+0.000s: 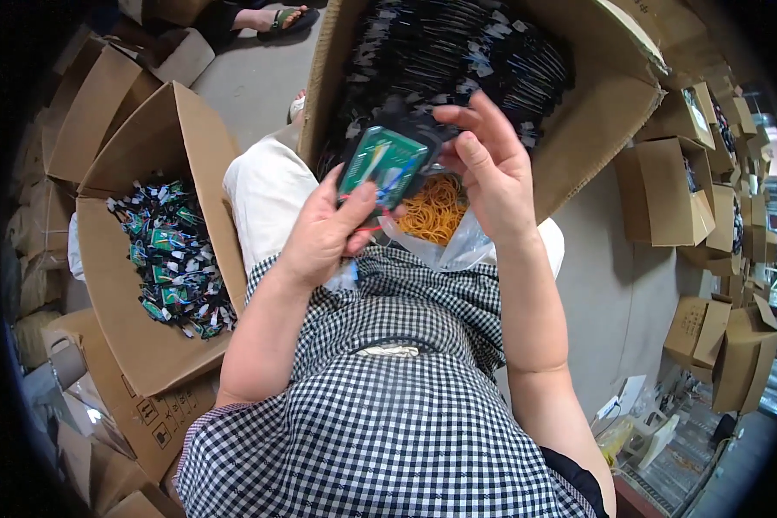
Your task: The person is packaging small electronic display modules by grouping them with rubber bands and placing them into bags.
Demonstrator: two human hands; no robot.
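In my left hand (324,229) is a green circuit board (382,168) with a black backing, tilted up above my lap. The thumb presses on its face, beside blue and pale wires. A red wire or band shows by those fingers. My right hand (492,160) is raised close to the board's right edge, fingers apart; whether a lower fingertip touches the blurred black edge is unclear. Below both hands, a clear plastic bag (468,243) of orange rubber bands (436,210) rests on my lap.
Ahead, a large cardboard box (609,112) holds rows of black wired pieces (432,56). Another box (116,302) on the left contains a heap of wired green boards (168,259). More cartons (665,194) stand to the right. A person's sandalled foot (281,22) is at the far left.
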